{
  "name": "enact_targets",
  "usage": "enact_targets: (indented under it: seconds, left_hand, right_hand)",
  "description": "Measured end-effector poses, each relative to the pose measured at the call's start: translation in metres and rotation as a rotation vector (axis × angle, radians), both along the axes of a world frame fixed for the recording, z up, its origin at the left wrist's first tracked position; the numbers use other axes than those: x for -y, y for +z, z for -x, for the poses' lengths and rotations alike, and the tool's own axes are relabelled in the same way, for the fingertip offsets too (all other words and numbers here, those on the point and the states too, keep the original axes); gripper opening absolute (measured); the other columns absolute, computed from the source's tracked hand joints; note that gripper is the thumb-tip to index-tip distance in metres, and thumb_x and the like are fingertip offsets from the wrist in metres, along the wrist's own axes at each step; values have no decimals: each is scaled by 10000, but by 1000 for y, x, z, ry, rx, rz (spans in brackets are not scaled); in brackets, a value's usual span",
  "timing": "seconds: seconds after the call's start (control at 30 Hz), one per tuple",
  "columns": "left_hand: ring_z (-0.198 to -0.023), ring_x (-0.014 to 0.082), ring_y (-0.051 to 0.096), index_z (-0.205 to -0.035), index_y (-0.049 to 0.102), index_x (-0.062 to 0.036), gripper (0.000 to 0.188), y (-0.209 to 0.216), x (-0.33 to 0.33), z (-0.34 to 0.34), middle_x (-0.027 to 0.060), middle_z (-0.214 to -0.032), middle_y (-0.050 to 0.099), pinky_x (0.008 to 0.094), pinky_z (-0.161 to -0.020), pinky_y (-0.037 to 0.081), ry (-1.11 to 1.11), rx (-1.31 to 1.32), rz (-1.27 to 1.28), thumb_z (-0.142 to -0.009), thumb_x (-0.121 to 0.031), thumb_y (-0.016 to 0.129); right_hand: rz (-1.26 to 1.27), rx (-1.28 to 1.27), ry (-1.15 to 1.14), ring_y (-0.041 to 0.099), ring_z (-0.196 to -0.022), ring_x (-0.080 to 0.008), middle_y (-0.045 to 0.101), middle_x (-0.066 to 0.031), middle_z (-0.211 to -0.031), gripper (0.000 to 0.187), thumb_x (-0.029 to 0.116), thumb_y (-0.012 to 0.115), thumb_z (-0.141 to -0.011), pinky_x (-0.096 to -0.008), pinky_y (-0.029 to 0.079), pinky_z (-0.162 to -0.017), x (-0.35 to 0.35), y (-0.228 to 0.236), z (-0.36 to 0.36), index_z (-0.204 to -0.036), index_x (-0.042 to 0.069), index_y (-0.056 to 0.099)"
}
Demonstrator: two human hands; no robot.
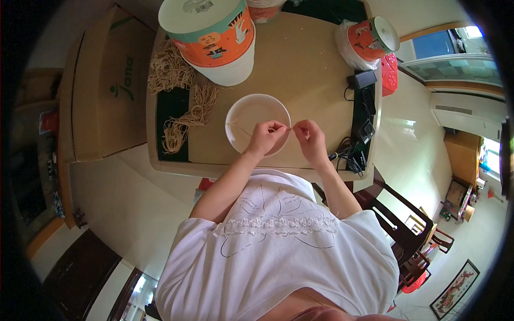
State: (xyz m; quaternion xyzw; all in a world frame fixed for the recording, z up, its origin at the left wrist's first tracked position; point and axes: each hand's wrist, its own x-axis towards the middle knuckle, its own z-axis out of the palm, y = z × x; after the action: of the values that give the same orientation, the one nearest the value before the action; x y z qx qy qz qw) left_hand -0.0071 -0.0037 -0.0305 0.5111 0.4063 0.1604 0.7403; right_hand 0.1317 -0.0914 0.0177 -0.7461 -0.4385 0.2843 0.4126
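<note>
A round white paper tub point(258, 107) stands on the table in front of me, its mouth facing up. Over its right rim my left hand point(262, 138) and my right hand point(311, 140) meet, fingertips almost touching. Both are closed in a pinch on a thin string point(243, 130), which trails from the left hand across the inside of the tub. What lies right between the fingertips is too small to make out. Left of the tub are a loose bundle of tan twine point(198, 107) and a larger tangled heap of twine point(168, 69).
Stacked orange and green paper tubs point(214, 45) stand at the far left. A smaller printed tub point(369, 40) in clear plastic sits at the far right. Black adapters point(364, 79) and cables point(348, 155) line the right table edge. A big cardboard box point(110, 91) stands left of the table.
</note>
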Motion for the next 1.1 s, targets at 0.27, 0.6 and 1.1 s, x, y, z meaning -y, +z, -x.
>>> enact_targets:
  seconds: [0.27,0.6,1.1]
  left_hand:
    - [-680,32,531,-924,697,-13,109,-8,1,0,-18,-781,649,170,-585,403,0,-5,-69,-880,-101,651]
    - [-647,31,488,-959,698,-23,116,0,-4,1,-37,-759,614,178,-563,372,-65,20,54,-893,-94,632]
    - [-766,65,602,-908,715,16,163,-7,4,0,60,-826,705,250,-707,503,-121,0,-132,-849,-126,661]
  right_hand:
    - [-1,-125,-48,574,-725,-174,603,-79,-840,148,44,661,-836,-288,480,-656,1,10,1,-979,40,625]
    - [-27,88,180,600,-798,-263,586,-112,-902,131,73,684,-806,-332,505,-681,-9,12,-3,-918,49,620]
    - [79,58,216,548,-732,-195,553,-71,-826,95,82,666,-819,-295,460,-656,-19,28,-26,-910,58,649]
